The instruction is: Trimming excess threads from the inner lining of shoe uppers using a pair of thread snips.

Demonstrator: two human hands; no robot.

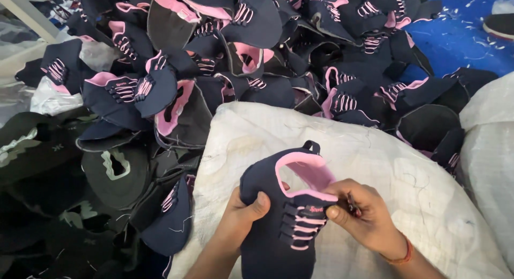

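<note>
Shoe upper (284,215), navy fabric with pink lining and pink laces, sits in our hands over white woven sack (375,150). Our left hand (243,209) clamped on its side panel, thumb pressed on top. Our right hand (364,212) pinches collar edge by lace rows. We judge it light, soft, floppy without sole; best held at stitched collar or eyelet strip. Beyond sack, heap of matching uppers (241,49); blue floor (460,38) far right.

A stuffed white sack (375,166) lies beneath the fingers (342,204); beyond them, navy-and-pink shoe uppers (241,54) heap against it on the blue floor (460,38).
</note>
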